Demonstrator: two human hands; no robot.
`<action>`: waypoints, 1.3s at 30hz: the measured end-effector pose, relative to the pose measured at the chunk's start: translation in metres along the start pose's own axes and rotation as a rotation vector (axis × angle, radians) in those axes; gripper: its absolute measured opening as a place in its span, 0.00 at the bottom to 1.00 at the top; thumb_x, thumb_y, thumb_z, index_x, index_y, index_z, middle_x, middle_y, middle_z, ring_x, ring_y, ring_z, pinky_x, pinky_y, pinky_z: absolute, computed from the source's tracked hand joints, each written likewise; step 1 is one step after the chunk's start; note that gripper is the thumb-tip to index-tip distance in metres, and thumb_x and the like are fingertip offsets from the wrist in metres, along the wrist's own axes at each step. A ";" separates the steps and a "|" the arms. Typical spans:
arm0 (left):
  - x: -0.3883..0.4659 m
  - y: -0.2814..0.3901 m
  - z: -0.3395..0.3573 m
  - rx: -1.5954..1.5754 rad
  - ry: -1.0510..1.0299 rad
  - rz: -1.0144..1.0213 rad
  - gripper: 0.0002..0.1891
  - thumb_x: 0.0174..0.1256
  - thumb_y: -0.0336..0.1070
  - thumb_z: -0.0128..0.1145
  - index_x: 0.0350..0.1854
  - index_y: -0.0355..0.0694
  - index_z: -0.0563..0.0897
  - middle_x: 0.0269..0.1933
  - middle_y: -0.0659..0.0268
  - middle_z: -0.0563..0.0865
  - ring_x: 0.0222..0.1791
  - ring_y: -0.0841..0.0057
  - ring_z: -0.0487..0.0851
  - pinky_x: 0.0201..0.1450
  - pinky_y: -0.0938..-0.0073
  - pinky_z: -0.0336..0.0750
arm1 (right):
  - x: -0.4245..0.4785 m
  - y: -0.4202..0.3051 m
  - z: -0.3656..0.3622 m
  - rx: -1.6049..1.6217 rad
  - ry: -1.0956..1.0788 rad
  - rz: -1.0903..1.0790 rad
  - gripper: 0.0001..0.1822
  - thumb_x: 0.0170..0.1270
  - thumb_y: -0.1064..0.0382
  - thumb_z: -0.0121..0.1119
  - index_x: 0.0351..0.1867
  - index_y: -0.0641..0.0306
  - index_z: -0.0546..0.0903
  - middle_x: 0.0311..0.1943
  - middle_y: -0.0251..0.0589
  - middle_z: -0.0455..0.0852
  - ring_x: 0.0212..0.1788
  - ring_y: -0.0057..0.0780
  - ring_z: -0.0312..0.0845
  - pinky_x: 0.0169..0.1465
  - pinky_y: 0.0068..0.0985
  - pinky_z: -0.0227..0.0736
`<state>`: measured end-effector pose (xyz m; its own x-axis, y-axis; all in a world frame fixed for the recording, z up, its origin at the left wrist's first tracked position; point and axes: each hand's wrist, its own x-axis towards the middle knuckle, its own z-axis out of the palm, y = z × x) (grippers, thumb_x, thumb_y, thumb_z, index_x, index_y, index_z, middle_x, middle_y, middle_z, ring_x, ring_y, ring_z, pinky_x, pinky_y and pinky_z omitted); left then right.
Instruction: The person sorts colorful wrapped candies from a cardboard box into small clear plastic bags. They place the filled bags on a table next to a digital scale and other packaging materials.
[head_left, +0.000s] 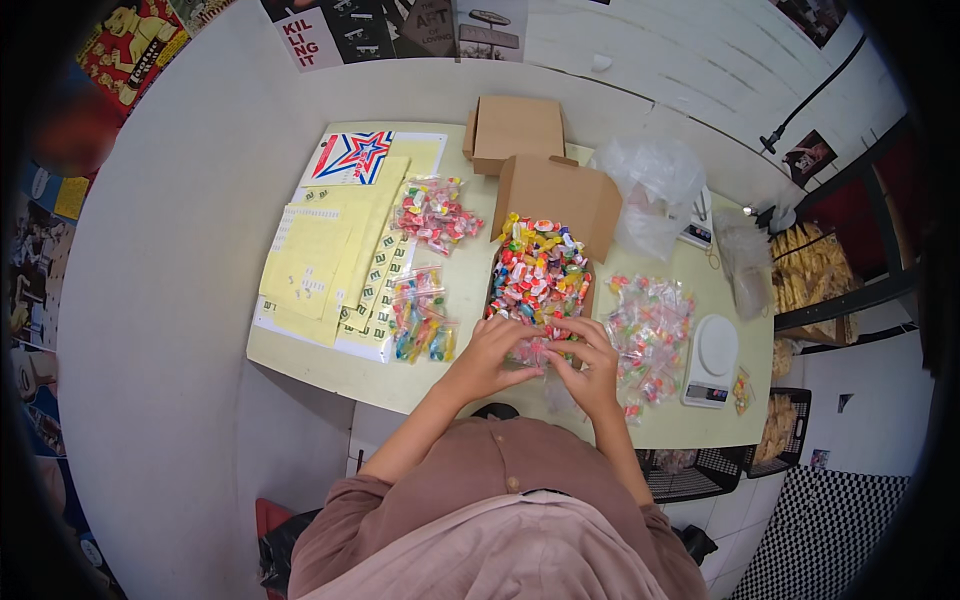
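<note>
Between my left hand (491, 354) and my right hand (591, 367) is a small clear plastic bag (531, 351) with pinkish contents. The fingers of both hands pinch its edges, and they partly hide it. Just beyond my fingertips an open cardboard box (559, 187) is heaped with wrapped candies (541, 270) in red, yellow, white and blue. To the right of my right hand lies a pile of small clear candy bags (651, 330). Left of the box are filled bags with blue and yellow candies (421, 319) and, farther back, bags with mostly red and white ones (435, 214).
A white digital scale (711, 360) stands near the table's right edge, with a small candy bag (742, 391) beside it. Behind are a second scale (699, 221), a large clear plastic bag (649, 191) and a closed cardboard box (519, 129). Yellow sticker sheets (322, 255) cover the left side.
</note>
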<state>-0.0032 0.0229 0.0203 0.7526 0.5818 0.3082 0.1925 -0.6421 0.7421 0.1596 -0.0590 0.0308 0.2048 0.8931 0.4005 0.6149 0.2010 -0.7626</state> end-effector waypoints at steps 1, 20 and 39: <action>0.000 -0.001 0.000 -0.012 0.002 0.010 0.24 0.44 0.40 0.68 0.46 0.42 0.76 0.41 0.65 0.79 0.43 0.68 0.72 0.47 0.70 0.63 | -0.002 0.001 0.003 0.036 0.051 0.018 0.09 0.41 0.71 0.66 0.28 0.62 0.85 0.42 0.39 0.83 0.48 0.37 0.74 0.52 0.32 0.67; -0.015 -0.018 0.000 -0.001 0.119 -0.058 0.25 0.42 0.34 0.67 0.47 0.41 0.77 0.39 0.65 0.80 0.39 0.68 0.73 0.45 0.71 0.65 | 0.012 0.053 0.007 -0.169 -0.086 0.133 0.10 0.48 0.71 0.59 0.34 0.62 0.84 0.34 0.40 0.80 0.42 0.33 0.74 0.46 0.29 0.66; -0.012 -0.016 -0.011 -0.095 0.210 -0.186 0.26 0.39 0.39 0.71 0.45 0.43 0.78 0.39 0.66 0.81 0.41 0.69 0.75 0.47 0.71 0.66 | 0.022 0.053 0.007 -0.075 0.118 0.331 0.08 0.48 0.67 0.63 0.32 0.63 0.81 0.28 0.37 0.83 0.34 0.32 0.76 0.43 0.29 0.64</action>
<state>-0.0223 0.0314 0.0106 0.5610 0.7822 0.2709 0.2475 -0.4708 0.8468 0.1916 -0.0257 -0.0047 0.4861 0.8515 0.1967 0.5533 -0.1257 -0.8235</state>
